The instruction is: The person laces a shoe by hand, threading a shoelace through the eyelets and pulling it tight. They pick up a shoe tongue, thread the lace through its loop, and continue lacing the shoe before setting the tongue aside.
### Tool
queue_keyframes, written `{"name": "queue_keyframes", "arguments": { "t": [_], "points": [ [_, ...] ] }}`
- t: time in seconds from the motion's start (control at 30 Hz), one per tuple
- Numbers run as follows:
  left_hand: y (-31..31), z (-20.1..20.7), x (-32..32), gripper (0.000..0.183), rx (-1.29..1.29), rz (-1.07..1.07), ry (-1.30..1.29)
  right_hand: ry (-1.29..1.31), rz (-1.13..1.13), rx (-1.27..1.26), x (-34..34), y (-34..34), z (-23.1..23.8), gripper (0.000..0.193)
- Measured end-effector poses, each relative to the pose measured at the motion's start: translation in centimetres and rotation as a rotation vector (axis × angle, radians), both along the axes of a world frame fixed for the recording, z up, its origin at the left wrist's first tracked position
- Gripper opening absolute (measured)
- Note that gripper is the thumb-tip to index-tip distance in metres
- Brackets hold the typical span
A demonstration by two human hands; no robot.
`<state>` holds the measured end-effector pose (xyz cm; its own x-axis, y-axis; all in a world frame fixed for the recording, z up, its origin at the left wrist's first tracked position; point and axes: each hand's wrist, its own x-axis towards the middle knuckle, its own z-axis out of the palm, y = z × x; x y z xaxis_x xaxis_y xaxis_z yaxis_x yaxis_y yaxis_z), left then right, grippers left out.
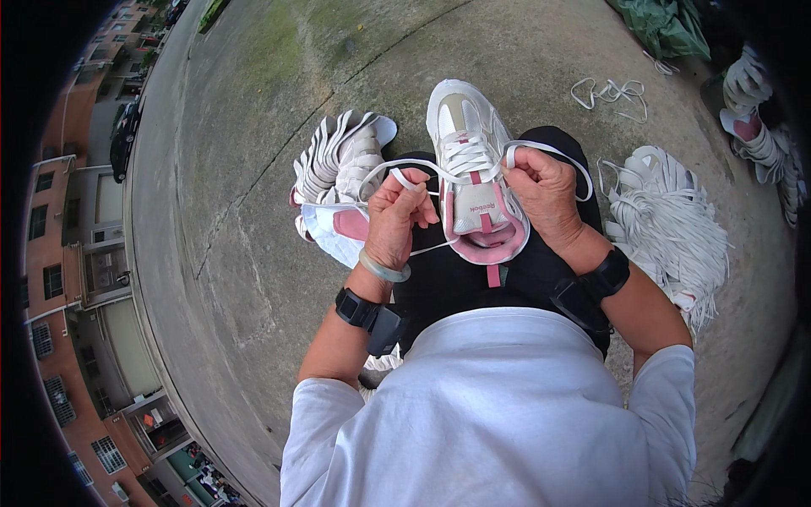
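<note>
A white sneaker with pink lining rests on my lap, toe pointing away from me. Its white shoelace runs crosswise through the lower eyelets, with loose lengths drawn out to both sides. Left of the shoe, my left hand pinches one length of the lace, which loops above the fingers. My right hand is closed on the other length close to the shoe's right eyelet edge; a loop arcs out past the wrist. The exact fingertip contact on the right is partly hidden.
Stacked white shoe uppers stand on the concrete left of my knees. A large bundle of white laces lies to the right, with a loose lace beyond it. More shoe uppers and a green sack are at far right.
</note>
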<state>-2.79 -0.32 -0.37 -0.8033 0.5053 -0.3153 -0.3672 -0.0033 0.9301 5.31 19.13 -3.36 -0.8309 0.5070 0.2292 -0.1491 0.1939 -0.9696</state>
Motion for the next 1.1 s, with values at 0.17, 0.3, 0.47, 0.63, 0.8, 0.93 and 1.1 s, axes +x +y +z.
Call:
{"name": "queue_keyframes", "arguments": {
  "t": [0.17, 0.3, 0.47, 0.63, 0.8, 0.93, 1.1],
  "points": [
    [0.5, -0.2, -0.2, 0.014, 0.022, 0.026, 0.046, -0.058, 0.003, -0.240, -0.1, 0.0, -0.7, 0.003],
    [0.5, -0.4, 0.0, 0.015, -0.011, 0.025, 0.062, 0.002, -0.023, -0.044, 0.2, -0.3, -0.1, 0.004],
    [0.6, -0.3, 0.4, 0.016, -0.059, -0.018, 0.110, 0.029, -0.017, 0.255, 0.6, 0.0, 0.2, 0.004],
    [0.3, -0.6, 0.2, 0.016, -0.029, -0.017, 0.110, -0.053, -0.015, -0.076, 0.2, -0.4, 0.2, 0.002],
    [0.4, -0.6, 0.2, 0.016, -0.021, -0.021, 0.107, -0.008, -0.023, 0.089, 0.3, -0.2, 0.4, 0.003],
    [0.3, -0.5, 0.2, 0.015, -0.023, -0.032, 0.117, 0.055, 0.021, 0.337, 0.2, 0.2, 1.1, 0.005],
    [0.6, -0.4, 0.5, 0.015, -0.030, 0.005, 0.146, -0.038, 0.059, 0.413, -0.5, 0.0, 1.4, 0.005]
  ]
}}
